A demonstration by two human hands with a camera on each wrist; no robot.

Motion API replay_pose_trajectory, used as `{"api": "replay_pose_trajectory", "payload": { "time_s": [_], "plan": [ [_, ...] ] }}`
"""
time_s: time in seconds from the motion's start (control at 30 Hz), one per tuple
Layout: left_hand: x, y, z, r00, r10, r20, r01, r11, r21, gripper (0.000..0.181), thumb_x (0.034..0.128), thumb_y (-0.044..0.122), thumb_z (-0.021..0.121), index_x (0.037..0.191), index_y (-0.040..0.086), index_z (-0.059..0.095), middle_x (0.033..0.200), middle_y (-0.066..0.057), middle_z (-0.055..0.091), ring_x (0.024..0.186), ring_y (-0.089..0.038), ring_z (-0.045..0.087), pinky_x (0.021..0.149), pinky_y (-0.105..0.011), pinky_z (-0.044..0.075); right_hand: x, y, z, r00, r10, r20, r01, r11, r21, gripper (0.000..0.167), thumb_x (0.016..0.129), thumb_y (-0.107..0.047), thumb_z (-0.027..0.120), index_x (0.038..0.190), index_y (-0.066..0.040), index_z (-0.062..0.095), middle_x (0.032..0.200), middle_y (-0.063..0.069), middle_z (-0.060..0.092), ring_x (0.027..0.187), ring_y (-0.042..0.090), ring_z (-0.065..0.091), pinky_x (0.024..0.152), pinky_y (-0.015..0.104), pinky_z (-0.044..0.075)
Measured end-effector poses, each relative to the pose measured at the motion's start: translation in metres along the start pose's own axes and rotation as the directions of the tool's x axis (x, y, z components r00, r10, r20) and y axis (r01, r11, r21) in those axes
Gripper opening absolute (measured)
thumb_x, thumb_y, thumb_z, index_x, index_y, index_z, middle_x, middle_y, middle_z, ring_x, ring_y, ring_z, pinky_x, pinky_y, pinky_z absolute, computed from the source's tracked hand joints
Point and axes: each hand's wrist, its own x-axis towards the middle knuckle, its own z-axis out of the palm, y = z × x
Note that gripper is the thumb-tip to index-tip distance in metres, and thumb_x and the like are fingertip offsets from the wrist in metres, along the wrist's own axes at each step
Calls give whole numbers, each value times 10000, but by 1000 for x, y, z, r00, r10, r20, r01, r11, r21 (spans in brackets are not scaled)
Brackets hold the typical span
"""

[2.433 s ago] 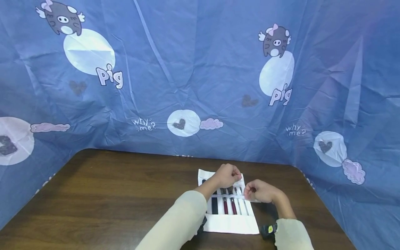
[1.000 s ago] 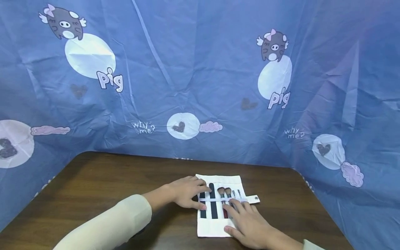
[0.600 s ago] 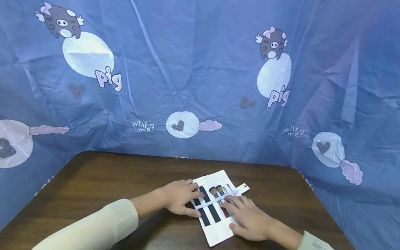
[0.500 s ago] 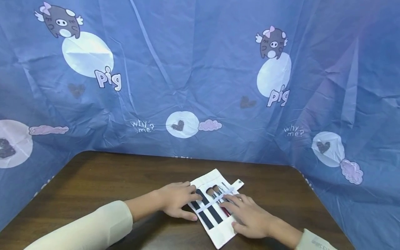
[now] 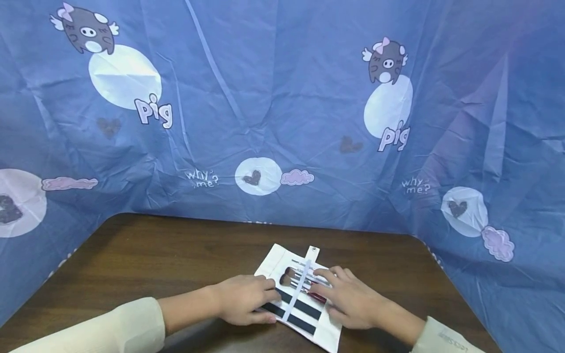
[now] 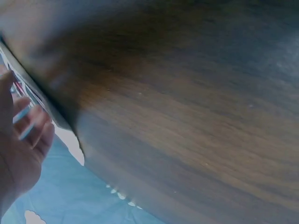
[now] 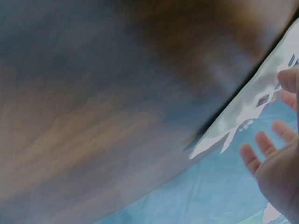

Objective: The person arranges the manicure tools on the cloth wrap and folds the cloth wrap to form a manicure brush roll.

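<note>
A white fabric brush roll point(image 5: 330, 329) lies unrolled and slanted on the table. Under its pale elastic band point(image 5: 296, 294) sit makeup brushes point(image 5: 286, 278) with brown bristles, thin silvery tools point(image 5: 298, 262) and two flat black strips point(image 5: 307, 310). My left hand point(image 5: 247, 300) rests its loosely bent fingers on the roll's left part, over the black strips' ends. On the right side my right hand point(image 5: 353, 300) lays spread fingers over the brush handles, hiding some of them. Both wrist views show relaxed fingers beside the roll's edge.
The brown wooden table point(image 5: 176, 250) extends around the roll. A strap point(image 5: 312, 253) with a metal snap sticks out from the roll's far side. Behind the table hangs a blue printed cloth point(image 5: 265, 122).
Both hands, earlier raised over the roll, came down onto it. The roll has turned counterclockwise, so its strap swung from pointing right to pointing away from me.
</note>
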Motion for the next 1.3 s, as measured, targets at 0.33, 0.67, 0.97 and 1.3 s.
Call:
{"api": "replay_pose_trajectory", "payload": {
  "time_s": [0.33, 0.67, 0.97, 1.3],
  "plan": [
    [-9, -20, -1, 999, 36, 31, -34, 998, -45, 487, 1012, 531, 577, 1357, 189, 607, 1368, 1, 555, 1255, -152, 543, 1040, -347, 473, 0, -40, 2, 1000, 1, -22, -2, 998, -68, 801, 891, -831, 446, 1490, -301, 479, 1331, 18, 523, 1112, 204, 489, 889, 424, 454],
    [-23, -10, -4, 995, 95, 29, -96, 993, 63, 407, 1031, 515, 550, 1334, 254, 624, 1382, -23, 548, 1168, -149, 573, 917, -299, 530, -6, -30, 7, 999, -29, -20, 29, 999, -22, 793, 907, -779, 503, 1532, -297, 434, 1384, 3, 505, 1130, 175, 472, 924, 411, 464],
    [-43, 16, -16, 991, 116, 71, -120, 991, 66, 390, 1030, 486, 572, 1349, 271, 637, 1351, 1, 583, 1041, -72, 576, 797, -207, 523, -12, -19, 4, 996, -80, 38, 78, 995, 62, 755, 941, -720, 520, 1536, -266, 419, 1361, -42, 499, 1168, 136, 491, 979, 374, 486],
    [-69, 31, -19, 989, 143, 41, -146, 986, 82, 400, 962, 465, 688, 1326, 299, 664, 1302, 10, 615, 993, -58, 566, 779, -213, 523, -9, -39, -5, 978, -181, 103, 174, 982, 74, 679, 1006, -672, 428, 1506, -213, 452, 1361, -7, 512, 1167, 130, 506, 1003, 383, 494]
  ]
}}
